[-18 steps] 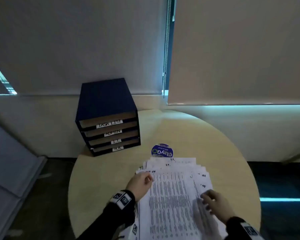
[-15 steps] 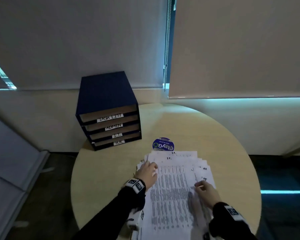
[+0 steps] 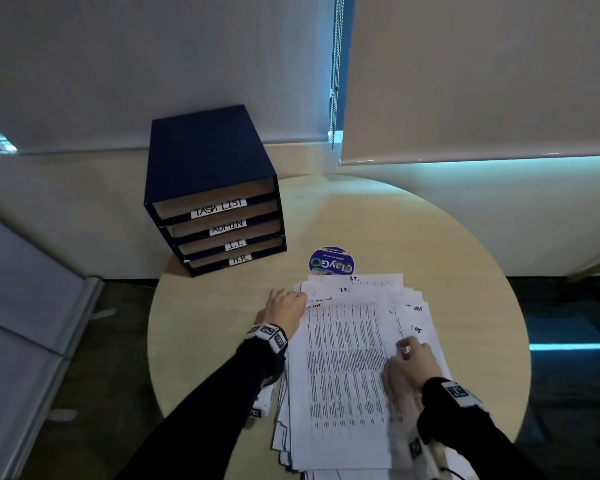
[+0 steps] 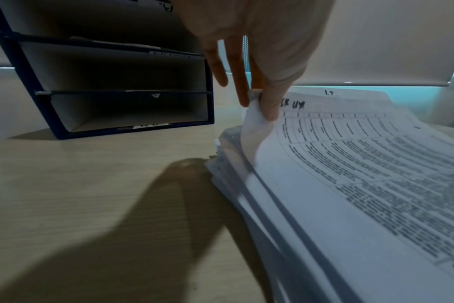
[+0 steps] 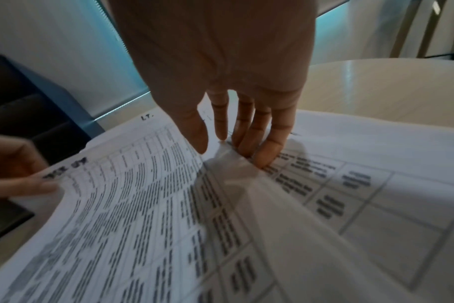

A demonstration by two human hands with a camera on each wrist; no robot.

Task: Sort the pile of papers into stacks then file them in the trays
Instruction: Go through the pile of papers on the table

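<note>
Head view shows a round, pale wood table in a dim room, dark floor around it, roller blinds drawn behind with blue light showing under them. Nearest on the table lies the pile of papers, fanned and loose, one pile only. Two hands work on it. The left hand pinches the far left corner of the top sheet between thumb and fingers, the corner curled up off the pile. The right hand grips the sheet's right edge, thumb on top and fingers bent under the lifted paper. Just beyond the pile sits one round blue sticker. Further back, at the table's left rear edge, stands one dark blue tray unit with four trays, labelled TASK LIST, ADMIN, I.T. and H.R.

Left wrist view shows the many sheet edges stacked under the raised one; the right wrist view shows a gridded sheet beneath it.
</note>
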